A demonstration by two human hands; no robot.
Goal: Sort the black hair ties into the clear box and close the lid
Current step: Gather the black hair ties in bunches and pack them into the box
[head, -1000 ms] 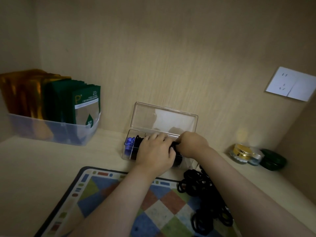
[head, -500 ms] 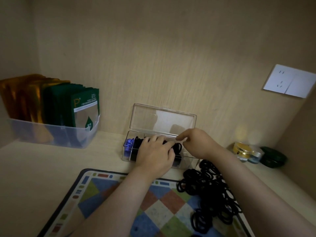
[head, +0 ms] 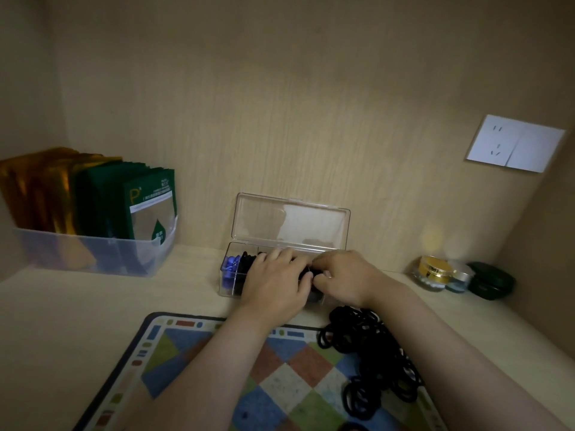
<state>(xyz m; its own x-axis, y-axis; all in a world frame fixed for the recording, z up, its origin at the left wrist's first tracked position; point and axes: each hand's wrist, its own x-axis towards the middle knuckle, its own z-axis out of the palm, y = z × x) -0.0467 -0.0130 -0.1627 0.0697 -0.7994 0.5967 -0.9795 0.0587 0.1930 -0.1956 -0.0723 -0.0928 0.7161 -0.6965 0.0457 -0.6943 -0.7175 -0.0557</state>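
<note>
Head view: we're pressing our left hand (head: 275, 286) flat over the clear box (head: 228, 276), its lid (head: 291, 220) standing open, while our right hand (head: 340, 281) is pinching black hair ties (head: 244, 262) into it. More ties (head: 370, 353) are lying heaped on the checkered mat (head: 186, 353).

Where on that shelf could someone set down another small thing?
Bare shelf lies between the plastic bin and the clear box, and left of the patterned mat. It is crowded where both hands work at the box, at the hair tie pile, and by the jars.
</note>
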